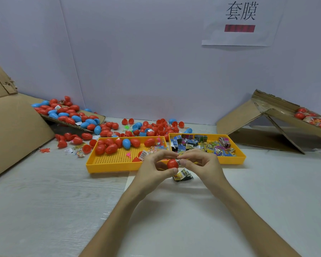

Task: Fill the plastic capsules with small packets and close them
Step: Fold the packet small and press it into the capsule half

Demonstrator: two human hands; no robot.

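A glossy red capsule (172, 163) is held off the table just in front of the yellow perforated tray (107, 166), its open end facing right with a printed packet (178, 160) sticking out. Stacked packets (183, 175) lie just below it. Closed capsules (117, 144), red and one blue, sit in the tray's far-left part. A packet heap (202, 145) lies just right of the tray.

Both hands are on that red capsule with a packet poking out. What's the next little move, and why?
Probably the right hand should push the packet fully inside the red capsule, which the left hand grips. The packet's end seems to stick out at the opening, so the capsule could not close yet.
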